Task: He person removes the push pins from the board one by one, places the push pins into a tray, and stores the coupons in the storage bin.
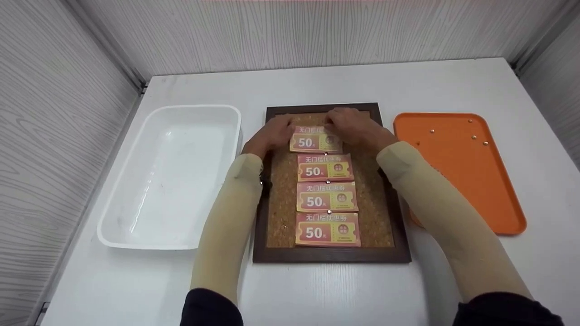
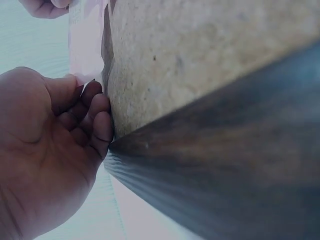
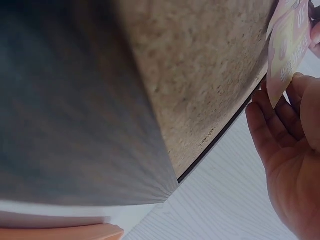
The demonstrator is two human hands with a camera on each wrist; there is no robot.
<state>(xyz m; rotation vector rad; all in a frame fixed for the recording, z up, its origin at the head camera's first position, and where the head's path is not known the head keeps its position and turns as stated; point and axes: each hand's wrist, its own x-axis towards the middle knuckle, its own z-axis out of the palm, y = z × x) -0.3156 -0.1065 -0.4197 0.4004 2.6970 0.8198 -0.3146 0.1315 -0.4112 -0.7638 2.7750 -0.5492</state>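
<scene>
A pink and yellow coupon (image 1: 316, 140) marked 50 lies over the upper part of a cork board (image 1: 281, 203) with a dark brown frame. My left hand (image 1: 274, 131) pinches its left end between thumb and fingers, as the left wrist view shows. At the other end my right hand (image 1: 355, 127) pinches the upper right corner; in the right wrist view the coupon (image 3: 286, 52) is raised off the cork there. Three matching coupons (image 1: 327, 197) run in a column below, with a silver pushpin (image 1: 328, 182) at the top edge of each.
To the left stands a white plastic tray (image 1: 170, 181). An orange tray (image 1: 462, 176) lies to the right, holding several silver pushpins (image 1: 432, 131), and my right forearm passes over its near left part. A wood-grain panel (image 1: 290, 36) rises behind the white table (image 1: 217, 86).
</scene>
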